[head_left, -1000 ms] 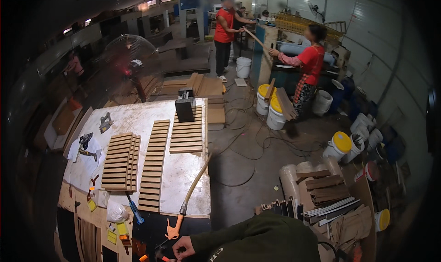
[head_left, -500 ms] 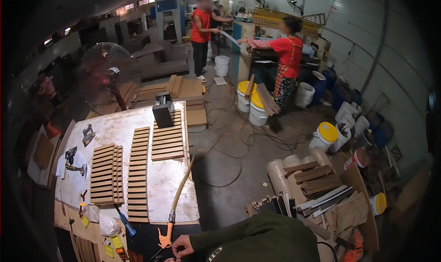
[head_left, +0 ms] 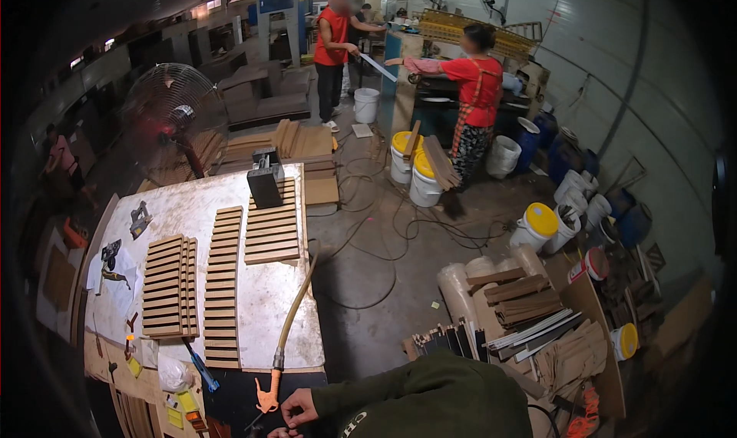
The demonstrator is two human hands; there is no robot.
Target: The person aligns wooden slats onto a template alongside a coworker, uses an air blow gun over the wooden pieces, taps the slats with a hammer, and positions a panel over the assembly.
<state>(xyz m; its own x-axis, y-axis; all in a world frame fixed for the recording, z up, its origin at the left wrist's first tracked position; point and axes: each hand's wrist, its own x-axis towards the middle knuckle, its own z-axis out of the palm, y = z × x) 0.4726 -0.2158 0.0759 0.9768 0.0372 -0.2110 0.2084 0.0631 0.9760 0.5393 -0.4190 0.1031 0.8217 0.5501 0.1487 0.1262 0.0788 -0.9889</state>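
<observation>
Just right of the orange air gun [head_left: 268, 396], the right hand [head_left: 299, 407] has its fingers curled; I cannot tell whether they pinch anything. Below the gun, only a sliver of the left hand [head_left: 284, 433] shows, so its fingers cannot be judged. The gun lies on the dark part of the tabletop [head_left: 239, 392], joined to a hose [head_left: 295, 307]. Left of it is a blue tool [head_left: 203, 370]; beyond it lie slatted panels [head_left: 223, 288].

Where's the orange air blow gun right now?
Head view, lower edge, left of centre: the orange air blow gun is just left of the person's right hand, below the white tabletop, at the tan hose's lower end.
</observation>
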